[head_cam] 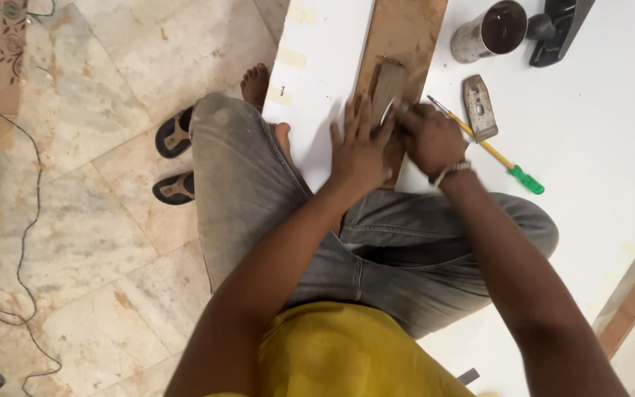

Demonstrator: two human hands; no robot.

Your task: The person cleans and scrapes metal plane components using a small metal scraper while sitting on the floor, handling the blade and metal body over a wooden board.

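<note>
On the brown wooden plank [398, 44], a grey rectangular sharpening stone [386, 92] is steadied by the left hand [359, 147], fingers spread flat. The right hand [429, 136] is closed on a thin metal blade [386, 112] touching the stone. Just beside lie a green-handled screwdriver [490, 147] and a hammer head [478, 106].

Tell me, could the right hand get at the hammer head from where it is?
Probably yes: the hammer head lies bare on the white board just beside the right hand, only the screwdriver between them.

Green-handled screwdriver [512, 165]; brown plank [406, 37]; white board [597, 132]; grey jeans [244, 191].
</note>
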